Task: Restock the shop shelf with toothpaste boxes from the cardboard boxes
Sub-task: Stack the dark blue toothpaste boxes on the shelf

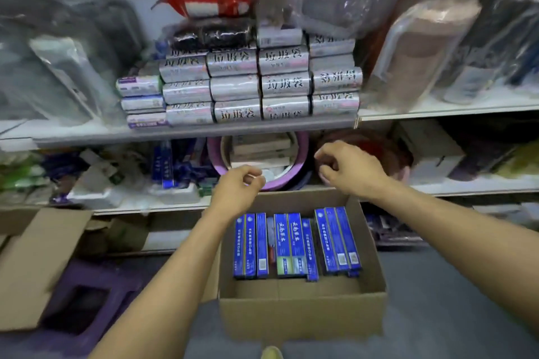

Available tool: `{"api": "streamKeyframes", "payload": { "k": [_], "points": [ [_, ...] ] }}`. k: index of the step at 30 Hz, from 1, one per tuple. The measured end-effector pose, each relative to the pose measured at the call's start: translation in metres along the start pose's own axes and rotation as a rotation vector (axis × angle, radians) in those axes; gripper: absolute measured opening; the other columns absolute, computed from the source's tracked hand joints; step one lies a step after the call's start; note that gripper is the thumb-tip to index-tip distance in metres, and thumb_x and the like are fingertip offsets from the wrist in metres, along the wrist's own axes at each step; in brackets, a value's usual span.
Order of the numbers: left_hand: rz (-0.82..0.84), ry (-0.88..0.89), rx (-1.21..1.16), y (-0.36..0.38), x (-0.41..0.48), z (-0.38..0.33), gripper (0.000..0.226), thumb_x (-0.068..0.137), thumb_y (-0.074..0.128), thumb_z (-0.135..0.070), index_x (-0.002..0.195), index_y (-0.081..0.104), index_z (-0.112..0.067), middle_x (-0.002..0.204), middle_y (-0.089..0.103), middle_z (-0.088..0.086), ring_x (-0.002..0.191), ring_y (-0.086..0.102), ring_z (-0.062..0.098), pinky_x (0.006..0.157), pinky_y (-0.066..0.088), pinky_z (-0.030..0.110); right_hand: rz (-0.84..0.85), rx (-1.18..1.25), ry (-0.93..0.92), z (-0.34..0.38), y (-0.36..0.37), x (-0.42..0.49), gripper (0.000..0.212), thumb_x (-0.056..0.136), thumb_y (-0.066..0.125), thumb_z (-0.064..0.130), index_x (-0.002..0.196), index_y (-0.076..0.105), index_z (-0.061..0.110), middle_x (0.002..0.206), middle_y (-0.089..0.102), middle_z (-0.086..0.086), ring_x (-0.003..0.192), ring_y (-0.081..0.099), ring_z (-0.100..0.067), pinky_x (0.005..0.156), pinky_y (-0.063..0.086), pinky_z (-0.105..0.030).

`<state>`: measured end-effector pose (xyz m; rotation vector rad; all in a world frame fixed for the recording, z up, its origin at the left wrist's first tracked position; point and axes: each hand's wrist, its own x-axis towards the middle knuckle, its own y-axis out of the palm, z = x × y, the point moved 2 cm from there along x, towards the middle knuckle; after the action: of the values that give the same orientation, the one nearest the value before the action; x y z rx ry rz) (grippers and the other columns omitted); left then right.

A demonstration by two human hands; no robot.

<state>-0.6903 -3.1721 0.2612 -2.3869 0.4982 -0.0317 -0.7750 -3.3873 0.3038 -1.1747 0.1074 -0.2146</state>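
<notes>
An open cardboard box [303, 310] stands on the floor below me, holding several blue toothpaste boxes [294, 245] laid side by side. Both my arms reach over it toward the lower shelf. My left hand [237, 188] hovers above the box's far edge, fingers loosely curled, holding nothing. My right hand [350, 169] is a little higher and to the right, in front of the shelf, fingers also loosely curled and empty. More blue toothpaste boxes [164, 163] stand on the lower shelf [145, 207] to the left.
A purple basin [303, 151] with flat packs in it sits on the lower shelf behind my hands. Stacked silver rolls [262, 84] fill the upper shelf. Another opened cardboard box [35, 265] and a purple stool [87, 297] are on the floor at left.
</notes>
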Motion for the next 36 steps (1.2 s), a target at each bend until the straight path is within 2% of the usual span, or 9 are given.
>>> {"api": "streamKeyframes", "payload": {
  "k": [10,15,19,21,24,27,29,33,36],
  "points": [
    [0.378,-0.302,0.119,0.122,0.009,0.136,0.036,0.095,0.057,-0.030,0.128,0.056,-0.016,0.089,0.064,-0.005,0.075,0.058,0.018,0.073,0.047,0.027,0.391,0.188,0.329,-0.071,0.192,-0.010,0.020,0.088,0.053,0.021,0.106,0.060,0.025,0.087,0.063,0.005,0.081,0.060,-0.016,0.071,0.047,-0.028],
    [0.487,-0.451,-0.011,0.195,0.031,0.175,0.057,0.100,0.049,-0.029,0.150,0.029,-0.010,0.149,0.042,0.008,0.115,0.055,0.016,0.095,0.044,0.024,0.506,0.426,0.596,-0.095,0.284,-0.013,0.030,0.091,0.057,0.016,0.121,0.053,0.014,0.088,0.064,-0.007,0.068,0.057,-0.017,0.058,0.044,-0.024],
    [0.448,-0.643,-0.074,0.247,0.049,0.204,0.076,0.098,0.053,-0.031,0.153,0.009,-0.004,0.160,0.013,0.014,0.145,0.022,0.027,0.114,0.028,0.033,0.552,0.533,0.719,-0.110,0.337,-0.004,0.047,0.094,0.054,0.010,0.137,0.041,0.001,0.088,0.054,-0.008,0.074,0.051,-0.021,0.058,0.040,-0.023],
    [0.385,-0.808,-0.189,0.269,0.056,0.224,0.090,0.085,0.067,-0.038,0.152,0.018,-0.004,0.155,0.028,0.015,0.139,0.035,0.031,0.110,0.036,0.040,0.548,0.581,0.787,-0.114,0.356,0.000,0.037,0.095,0.050,0.007,0.131,0.047,0.000,0.083,0.053,-0.008,0.065,0.046,-0.017,0.055,0.036,-0.023],
    [0.328,-0.985,-0.337,0.295,0.062,0.248,0.111,0.060,0.075,-0.055,0.149,0.028,-0.009,0.144,0.044,0.010,0.124,0.049,0.030,0.102,0.045,0.043,0.547,0.650,0.854,-0.121,0.378,0.004,0.028,0.094,0.050,0.009,0.121,0.052,0.002,0.108,0.059,-0.016,0.084,0.055,-0.026,0.065,0.041,-0.027],
    [0.324,-1.009,-0.241,0.297,0.065,0.242,0.100,0.079,0.067,-0.055,0.152,0.017,-0.008,0.150,0.030,0.011,0.132,0.039,0.030,0.106,0.039,0.039,0.517,0.679,0.911,-0.128,0.386,0.007,0.008,0.093,0.053,0.012,0.090,0.055,0.005,0.087,0.057,-0.011,0.073,0.053,-0.022,0.060,0.040,-0.027],
    [0.313,-0.998,-0.196,0.299,0.069,0.244,0.089,0.084,0.063,-0.053,0.149,0.023,-0.007,0.147,0.034,0.011,0.130,0.041,0.029,0.105,0.040,0.038,0.500,0.736,0.963,-0.129,0.386,0.008,0.021,0.092,0.056,0.014,0.073,0.048,0.011,0.071,0.049,-0.006,0.060,0.047,-0.017,0.053,0.034,-0.025],
    [0.298,-0.970,-0.430,0.297,0.066,0.246,0.058,0.077,0.076,-0.040,0.122,0.053,-0.011,0.119,0.065,0.010,0.094,0.065,0.027,0.082,0.056,0.038,0.458,0.887,1.030,-0.129,0.383,0.007,0.015,0.089,0.064,0.017,0.078,0.053,0.014,0.091,0.065,-0.010,0.082,0.065,-0.026,0.070,0.053,-0.032],
    [0.318,-1.017,-0.589,0.282,0.057,0.243,0.050,0.081,0.077,-0.032,0.120,0.054,-0.011,0.107,0.071,0.011,0.086,0.071,0.028,0.078,0.059,0.044,0.463,0.961,1.045,-0.128,0.378,0.003,0.018,0.087,0.068,0.023,0.095,0.060,0.009,0.093,0.070,-0.009,0.080,0.069,-0.024,0.074,0.057,-0.034]
  ]
}}
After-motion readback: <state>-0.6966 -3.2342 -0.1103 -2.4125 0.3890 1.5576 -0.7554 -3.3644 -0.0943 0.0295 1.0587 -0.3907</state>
